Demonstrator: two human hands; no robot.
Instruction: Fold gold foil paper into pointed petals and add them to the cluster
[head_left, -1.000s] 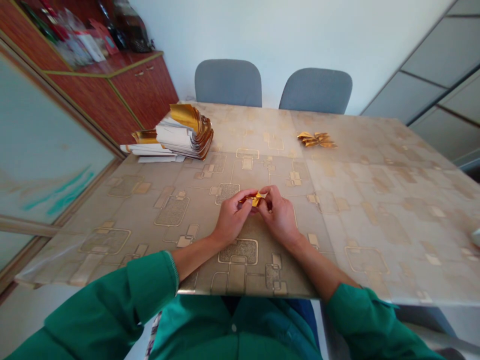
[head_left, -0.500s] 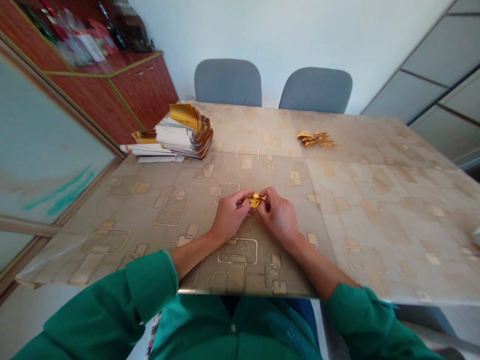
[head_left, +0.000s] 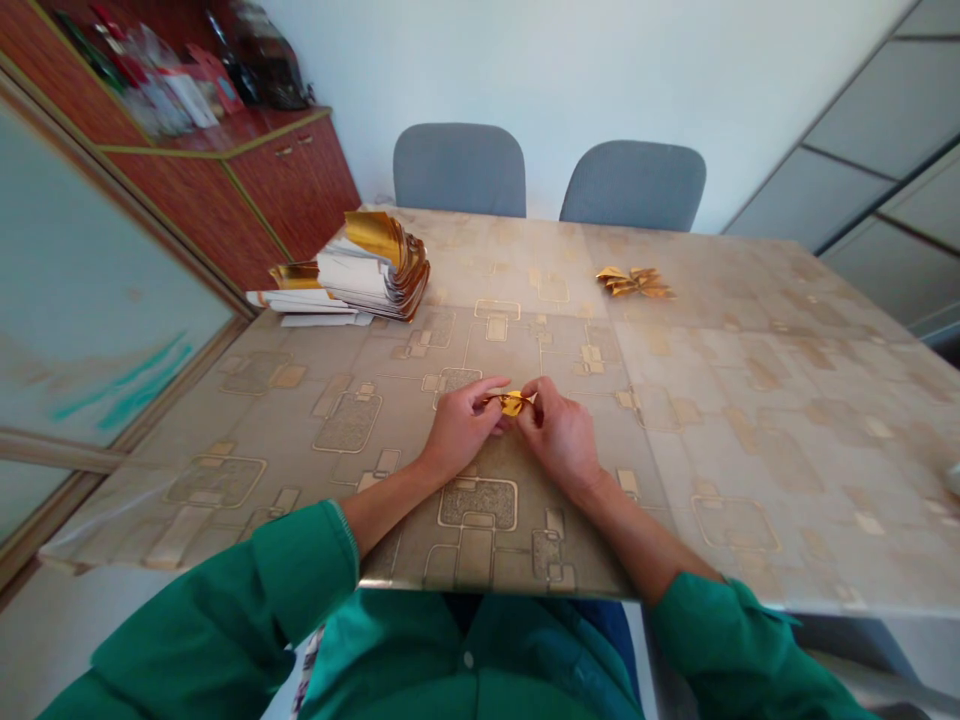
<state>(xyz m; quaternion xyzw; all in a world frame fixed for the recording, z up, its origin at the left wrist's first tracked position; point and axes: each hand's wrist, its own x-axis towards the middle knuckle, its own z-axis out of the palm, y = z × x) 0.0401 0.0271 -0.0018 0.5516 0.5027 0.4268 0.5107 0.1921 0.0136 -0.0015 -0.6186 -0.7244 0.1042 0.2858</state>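
Between my two hands is a small folded piece of gold foil paper, held just above the table near its front edge. My left hand pinches the paper's left end between thumb and fingers. At the right end, my right hand is closed on it in the same sort of pinch. Only the paper's bright middle shows; fingers cover both ends. Further back on the right lies a cluster of folded gold paper pieces. A thick stack of gold and white paper sheets rests at the back left, its top sheets curling up.
A patterned beige cloth covers the table. Two grey chairs stand at its far side against the wall. A red-brown cabinet with bottles and bags is at the back left, beside a framed glass panel.
The view has shifted very slightly. Both hands keep hold of the gold paper in nearly the same place, with slight finger movement.
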